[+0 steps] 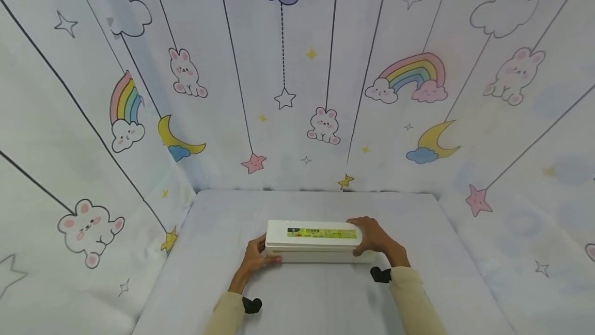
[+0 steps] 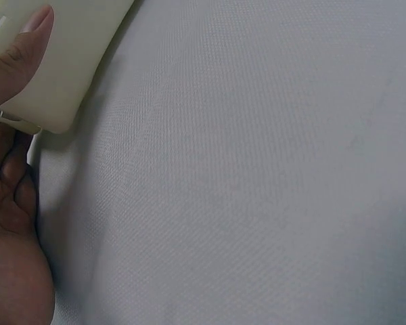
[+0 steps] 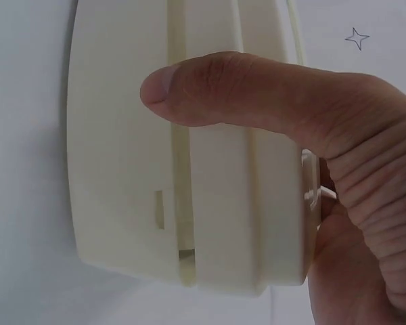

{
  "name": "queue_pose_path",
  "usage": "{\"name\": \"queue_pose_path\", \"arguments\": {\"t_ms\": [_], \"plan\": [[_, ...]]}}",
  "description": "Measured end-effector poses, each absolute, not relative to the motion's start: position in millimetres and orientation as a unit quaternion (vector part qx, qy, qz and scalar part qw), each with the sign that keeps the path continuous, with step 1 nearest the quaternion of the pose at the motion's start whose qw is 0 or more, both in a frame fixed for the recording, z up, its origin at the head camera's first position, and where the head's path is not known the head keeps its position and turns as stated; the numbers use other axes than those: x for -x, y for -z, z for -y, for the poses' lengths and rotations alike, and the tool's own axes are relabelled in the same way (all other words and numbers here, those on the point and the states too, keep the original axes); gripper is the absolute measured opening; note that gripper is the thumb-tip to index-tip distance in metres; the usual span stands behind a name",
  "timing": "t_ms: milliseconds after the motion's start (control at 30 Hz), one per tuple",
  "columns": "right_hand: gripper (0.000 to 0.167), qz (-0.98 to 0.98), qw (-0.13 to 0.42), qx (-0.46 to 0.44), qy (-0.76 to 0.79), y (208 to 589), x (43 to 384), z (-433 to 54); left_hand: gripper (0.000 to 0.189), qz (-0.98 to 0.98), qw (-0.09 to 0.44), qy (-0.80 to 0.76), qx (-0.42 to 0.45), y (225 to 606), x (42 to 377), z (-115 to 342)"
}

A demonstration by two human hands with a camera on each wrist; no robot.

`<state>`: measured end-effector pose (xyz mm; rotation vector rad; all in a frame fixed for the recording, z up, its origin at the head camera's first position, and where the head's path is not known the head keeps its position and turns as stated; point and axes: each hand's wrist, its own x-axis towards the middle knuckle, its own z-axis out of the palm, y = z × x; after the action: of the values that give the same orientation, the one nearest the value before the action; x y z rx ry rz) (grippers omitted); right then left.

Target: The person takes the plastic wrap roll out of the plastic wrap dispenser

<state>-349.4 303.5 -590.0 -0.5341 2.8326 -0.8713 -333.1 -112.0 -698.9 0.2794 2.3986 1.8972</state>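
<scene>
A long white lidded plastic box [image 1: 321, 255] lies lengthwise across the white-covered table, with a yellow-green label [image 1: 321, 233] on top. My left hand [image 1: 254, 257] grips its left end. In the left wrist view the thumb [image 2: 20, 57] presses on the box's smooth side, and the other fingers are bent at its end. My right hand [image 1: 376, 237] holds the right end from above. Its thumb [image 3: 216, 88] reaches across the lid edge onto the front wall in the right wrist view, where a narrow gap runs between lid and body. The box's far side is hidden.
The white cloth tabletop [image 1: 302, 299] stretches around the box. Behind it and at both sides hang white curtains [image 1: 288, 139] printed with rabbits, stars, moons and rainbows. A black heart-shaped piece [image 1: 252, 305] sits by the left cuff, another [image 1: 381, 274] by the right.
</scene>
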Motion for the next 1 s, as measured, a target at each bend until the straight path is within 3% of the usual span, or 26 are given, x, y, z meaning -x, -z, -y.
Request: {"name": "queue_pose_path", "arguments": {"t_ms": [167,667,867,1000], "plan": [[0.088,-0.937,0.057,0.186,0.29,583.0,349.8,-302.7,0.102,-0.783,0.022,-0.612,-0.103,697.5,331.9,113.9],[0.087,-0.934,0.055,0.198,0.291,574.8,348.3,-311.5,0.105,-0.769,0.049,-0.632,-0.087,695.9,330.6,113.3],[0.088,-0.934,0.054,0.188,0.298,571.3,345.8,-310.8,0.104,-0.773,0.015,-0.621,-0.131,700.4,331.8,115.0],[0.088,-0.933,0.051,0.184,0.306,570.2,343.5,-308.5,0.105,-0.774,0.024,-0.622,-0.115,700.6,330.8,115.4]]}}
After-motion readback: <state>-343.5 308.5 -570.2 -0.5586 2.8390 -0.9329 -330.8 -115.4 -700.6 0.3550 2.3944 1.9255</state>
